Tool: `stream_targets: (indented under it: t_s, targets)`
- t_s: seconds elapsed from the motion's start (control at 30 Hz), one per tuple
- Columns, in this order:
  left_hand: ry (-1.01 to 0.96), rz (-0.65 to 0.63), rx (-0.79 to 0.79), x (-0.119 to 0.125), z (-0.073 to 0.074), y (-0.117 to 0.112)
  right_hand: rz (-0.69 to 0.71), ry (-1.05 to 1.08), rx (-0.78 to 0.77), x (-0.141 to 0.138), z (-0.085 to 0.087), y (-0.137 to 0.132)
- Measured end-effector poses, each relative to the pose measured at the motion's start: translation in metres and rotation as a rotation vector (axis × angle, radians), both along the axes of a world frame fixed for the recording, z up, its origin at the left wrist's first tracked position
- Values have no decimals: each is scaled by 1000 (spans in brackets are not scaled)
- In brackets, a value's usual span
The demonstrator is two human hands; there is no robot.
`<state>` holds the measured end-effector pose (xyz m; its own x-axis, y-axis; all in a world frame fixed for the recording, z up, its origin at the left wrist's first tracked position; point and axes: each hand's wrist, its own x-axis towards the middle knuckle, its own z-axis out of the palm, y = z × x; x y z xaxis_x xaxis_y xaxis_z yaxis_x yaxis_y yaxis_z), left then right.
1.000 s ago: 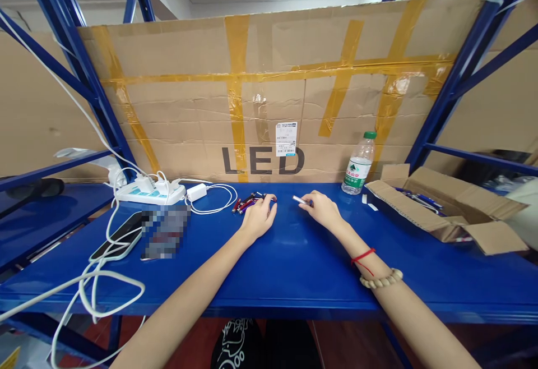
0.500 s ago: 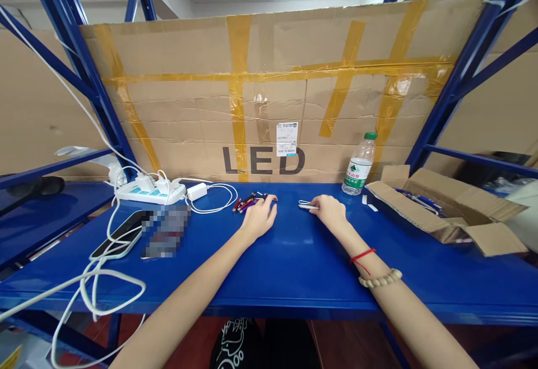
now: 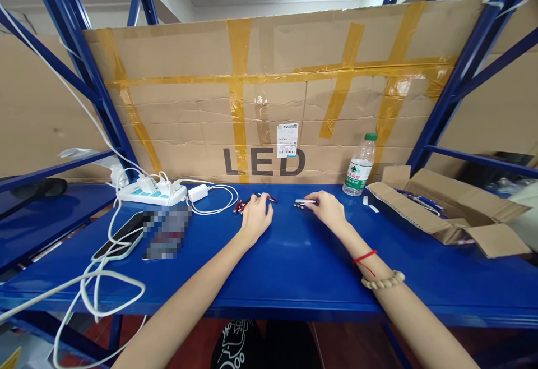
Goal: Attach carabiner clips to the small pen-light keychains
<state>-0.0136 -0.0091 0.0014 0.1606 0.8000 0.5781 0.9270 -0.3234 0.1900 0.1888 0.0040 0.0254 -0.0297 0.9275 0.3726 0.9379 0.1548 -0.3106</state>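
Observation:
My left hand [image 3: 256, 215] rests over a small heap of slim, shiny dark red pieces [image 3: 240, 206], pen-like and metallic, and covers part of it. Its fingers are apart, and one dark red piece [image 3: 273, 199] sticks out past the fingertips. Whether that piece is gripped is hard to see. To the right, my right hand [image 3: 330, 210] is closed, thumb and fingers pinching a slim silver pen-shaped piece [image 3: 301, 201] just above the table. Below it lie small silver pieces [image 3: 297, 206], partly hidden by the fingers.
At the right stands an open cardboard box [image 3: 437, 212] holding blue pen-like pieces. Near it are a water bottle [image 3: 358, 170] and small white slips [image 3: 373, 208]. Leftward are a power strip [image 3: 147, 194], white cables [image 3: 105, 273] and a phone [image 3: 121, 237]. A cardboard sheet [image 3: 189, 111] backs the blue table [image 3: 269, 279].
My left hand has shifted slightly left and down, and a dark red piece now shows beyond its fingers. My right hand has moved a little left and up; its silver piece sits higher, with silver bits below.

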Motion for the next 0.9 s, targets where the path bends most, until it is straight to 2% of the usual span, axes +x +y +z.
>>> stream_targets:
  t_s: [0.1,0.2,0.43,0.57,0.63,0.8,0.9]
  targets:
    - [43,106,-4,-3,-3,4,53,38,-136,-5,-4,0]
    - [88,169,-48,-6,-6,6,51,-6,-171,-10,-7,0]
    - [112,239,-152,-5,-11,7,6,-112,-38,-10,-8,0]
    - [102,329,-225,-6,-13,8,24,-83,-46,-12,-8,0]
    - [103,321,-248,-7,-13,10,28,-70,-57,-13,-7,-1]
    - [129,200,-247,-10,-10,11,42,-47,-64,-14,-6,-2]
    - [135,236,-200,-12,-4,9,49,-37,-58,-15,-5,-2]
